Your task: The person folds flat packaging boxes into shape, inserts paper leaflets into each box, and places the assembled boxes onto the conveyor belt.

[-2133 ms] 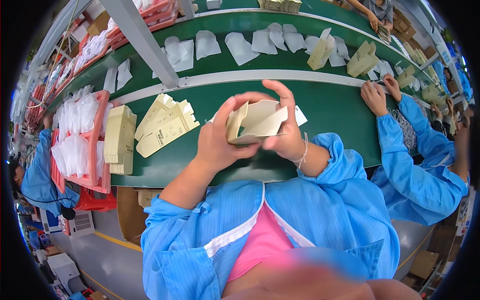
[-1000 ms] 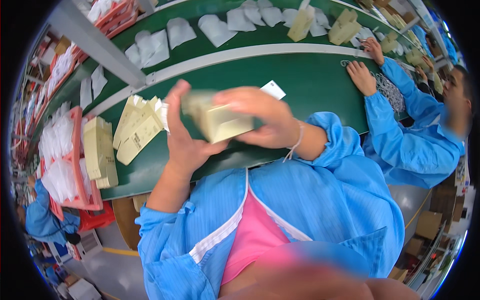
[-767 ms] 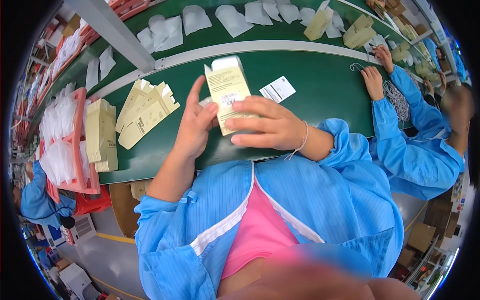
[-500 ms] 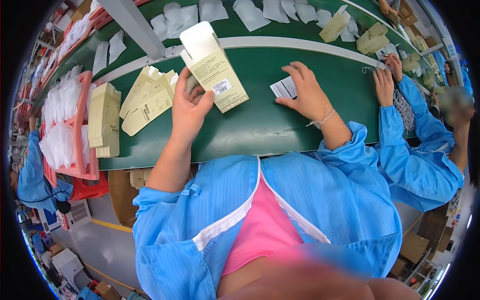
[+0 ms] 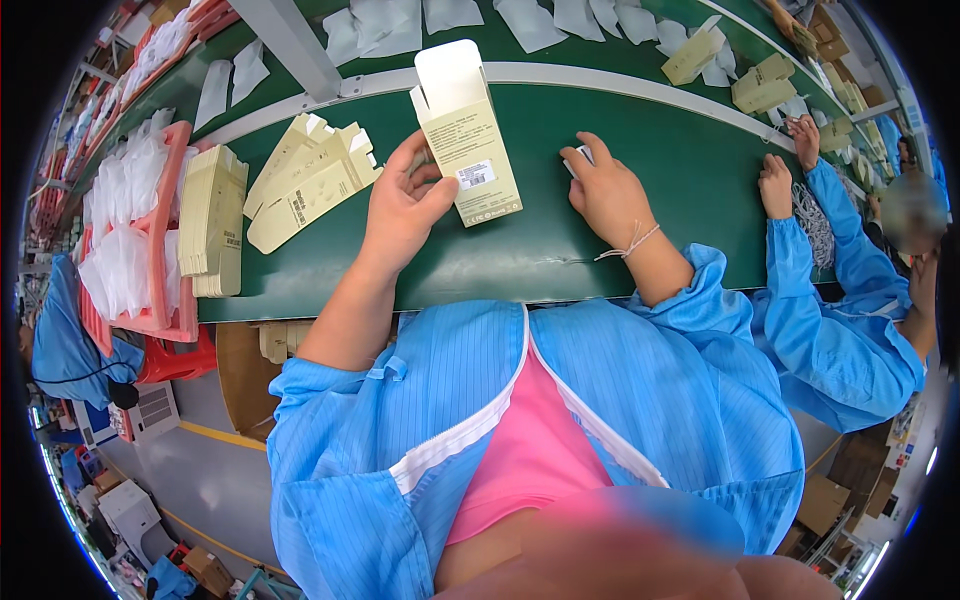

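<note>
one assembled cream carton (image 5: 468, 140), top flap open, stands tilted on the green table (image 5: 520, 260), gripped by the left hand (image 5: 403, 205). at three o'clock, the right hand (image 5: 606, 192) rests half-curled over one small white card (image 5: 578, 158). at nine o'clock lie two heaps of flat cartons (image 5: 300, 180).

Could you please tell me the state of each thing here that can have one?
Cream carton: erected, top flap open, held.
Left hand: closed on the carton.
Right hand: palm down on the green belt, covering a small white card.
Flat cartons: unfolded, lying loose.
Stacked cartons: flat, piled.
</note>
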A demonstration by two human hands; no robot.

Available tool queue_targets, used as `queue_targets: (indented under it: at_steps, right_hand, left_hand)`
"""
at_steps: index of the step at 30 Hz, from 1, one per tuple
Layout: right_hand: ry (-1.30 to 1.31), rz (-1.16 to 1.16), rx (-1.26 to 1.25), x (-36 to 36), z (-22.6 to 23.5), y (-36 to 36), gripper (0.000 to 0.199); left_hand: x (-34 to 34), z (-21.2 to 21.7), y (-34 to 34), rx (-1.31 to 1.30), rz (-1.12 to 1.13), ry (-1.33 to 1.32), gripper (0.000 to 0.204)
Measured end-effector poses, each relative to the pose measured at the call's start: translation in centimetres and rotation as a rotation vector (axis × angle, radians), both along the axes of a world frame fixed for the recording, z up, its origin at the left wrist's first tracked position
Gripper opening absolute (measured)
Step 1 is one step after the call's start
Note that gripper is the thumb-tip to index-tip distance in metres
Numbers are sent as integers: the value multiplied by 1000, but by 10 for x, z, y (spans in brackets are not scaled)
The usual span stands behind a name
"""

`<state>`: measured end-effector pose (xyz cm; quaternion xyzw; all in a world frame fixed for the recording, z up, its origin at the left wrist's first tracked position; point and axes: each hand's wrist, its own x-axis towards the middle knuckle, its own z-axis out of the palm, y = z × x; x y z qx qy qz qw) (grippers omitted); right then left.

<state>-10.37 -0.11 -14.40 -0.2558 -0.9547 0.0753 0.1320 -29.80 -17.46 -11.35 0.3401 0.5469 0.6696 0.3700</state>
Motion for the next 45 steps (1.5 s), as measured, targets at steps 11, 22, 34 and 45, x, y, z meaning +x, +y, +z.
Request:
queue_targets:
  at_steps: [11, 22, 34, 45]
  right_hand:
    - [368, 104, -177, 18, 10, 26, 33]
    - [979, 137, -1005, 5, 62, 10, 25]
    - [615, 385, -585, -27, 69, -5, 25]
    - [410, 439, 34, -39, 93, -16, 23]
  left_hand:
    - [-3, -4, 1, -11, -26, -6, 60]
    - [6, 4, 2, -139, -231, 148, 63]
    - [14, 8, 0, -100, -320, 251, 63]
    - [14, 9, 3, 9, -160, 255, 63]
